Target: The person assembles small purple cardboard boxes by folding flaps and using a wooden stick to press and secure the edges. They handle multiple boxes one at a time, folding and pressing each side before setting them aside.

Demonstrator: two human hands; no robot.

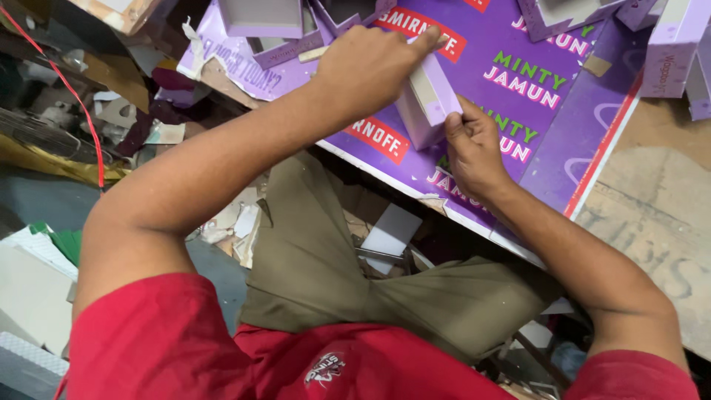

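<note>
A small lavender box piece (429,100) with a pale cardboard face stands on a large purple printed board (518,96). My left hand (370,63) is closed over its top edge, the index finger stretched along it. My right hand (474,148) pinches its lower right side from below. Both hands hold the piece upright on the board. My red shirt and olive trousers fill the lower half of the view.
Several more lavender box parts (263,18) sit at the board's far edge, others at the right (670,44). Paper and card scraps (229,222) litter the floor on the left. A red wire (81,111) crosses the clutter there. Bare floor (652,215) shows at right.
</note>
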